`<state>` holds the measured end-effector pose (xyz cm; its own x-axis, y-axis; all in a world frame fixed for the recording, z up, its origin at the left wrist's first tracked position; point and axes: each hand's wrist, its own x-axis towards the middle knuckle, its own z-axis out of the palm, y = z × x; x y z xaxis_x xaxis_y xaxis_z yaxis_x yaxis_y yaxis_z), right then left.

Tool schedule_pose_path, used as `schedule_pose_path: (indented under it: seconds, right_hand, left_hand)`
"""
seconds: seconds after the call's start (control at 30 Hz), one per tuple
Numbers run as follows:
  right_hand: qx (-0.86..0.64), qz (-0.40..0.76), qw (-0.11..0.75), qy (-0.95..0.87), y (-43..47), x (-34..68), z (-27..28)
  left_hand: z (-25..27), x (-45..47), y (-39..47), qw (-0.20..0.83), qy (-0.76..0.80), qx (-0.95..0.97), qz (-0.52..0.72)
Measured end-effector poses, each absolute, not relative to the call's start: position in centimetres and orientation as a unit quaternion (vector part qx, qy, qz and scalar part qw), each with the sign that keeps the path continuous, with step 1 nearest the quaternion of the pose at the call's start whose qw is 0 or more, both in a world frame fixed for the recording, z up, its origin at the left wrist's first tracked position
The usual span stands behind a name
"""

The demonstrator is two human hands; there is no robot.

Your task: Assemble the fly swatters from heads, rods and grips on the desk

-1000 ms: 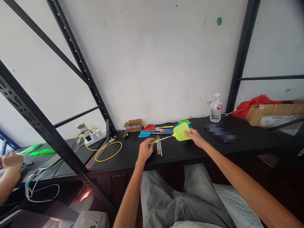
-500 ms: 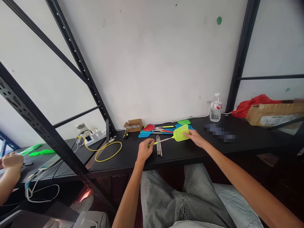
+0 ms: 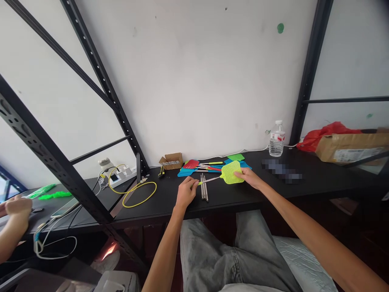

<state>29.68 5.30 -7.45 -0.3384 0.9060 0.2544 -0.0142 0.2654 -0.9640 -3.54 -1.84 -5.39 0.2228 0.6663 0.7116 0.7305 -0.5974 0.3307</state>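
Note:
A yellow-green fly swatter (image 3: 231,172) is held across the front of the black table by both hands. My left hand (image 3: 187,190) is closed round its handle end. My right hand (image 3: 247,177) pinches the right edge of its perforated head. Under the swatter's thin metal shaft lie several slim metal rods (image 3: 204,190), side by side on the table. Just behind, more swatters are piled, with a red head (image 3: 191,164), a blue head (image 3: 186,172) and a green head (image 3: 236,157) showing.
A small open cardboard box (image 3: 171,161) and a yellow-black cutter (image 3: 161,172) lie left of the pile. A yellow cable (image 3: 139,204) loops near a power strip (image 3: 125,177). Rightward stand a water bottle (image 3: 276,139) and a carton (image 3: 349,147). A co-worker's hand (image 3: 18,205) is far left.
The left fingers have closed further over the handle, so less of it shows. The swatter stays in both hands, and its head has turned slightly. The camera view has shifted a little.

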Motion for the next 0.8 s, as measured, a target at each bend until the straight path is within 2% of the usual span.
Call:
schedule_pose_path:
  seconds: [0.47,0.8]
  right_hand:
    - [-0.36,0.506,0.416,-0.664,5.4,29.91,-7.48]
    - [-0.371,0.461,0.425,-0.685,4.92,29.56,-7.47]
  left_hand:
    - [-5.5,-3.38,-1.97,0.079,-0.447,-0.801,-0.39]
    - [-5.73,-3.2,-1.83,0.108,-0.464,-0.805,-0.355]
